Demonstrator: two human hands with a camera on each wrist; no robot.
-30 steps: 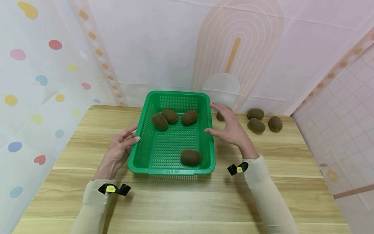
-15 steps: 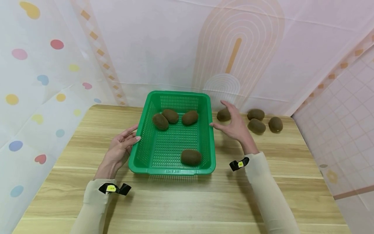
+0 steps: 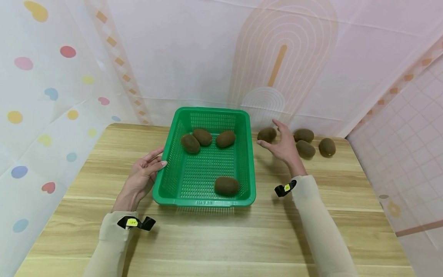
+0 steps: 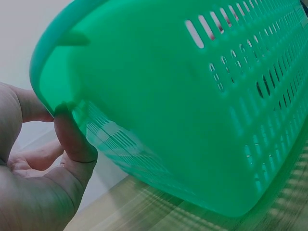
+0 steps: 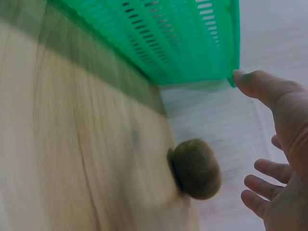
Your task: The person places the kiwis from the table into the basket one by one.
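A green perforated basket (image 3: 244, 154) stands on the wooden table (image 3: 214, 238) and holds several brown kiwis, three at the back (image 3: 202, 137) and one near the front (image 3: 226, 186). My left hand (image 3: 143, 175) rests against the basket's left wall (image 4: 159, 96), its thumb (image 4: 72, 139) touching the rim, fingers straight. My right hand (image 3: 283, 145) hovers open just right of the basket, fingers spread beside a loose kiwi (image 3: 267, 134). That kiwi (image 5: 195, 168) lies right before the open right hand (image 5: 276, 154) in the right wrist view.
Three more kiwis (image 3: 303, 135) (image 3: 306, 149) (image 3: 327, 147) lie on the table at the back right, close to the fabric backdrop. Curtains enclose the table on the left, back and right. The table's front edge is near me.
My right hand has moved away from the basket's right rim, back and to the right, up to the loose kiwi. The left hand and the basket have stayed put.
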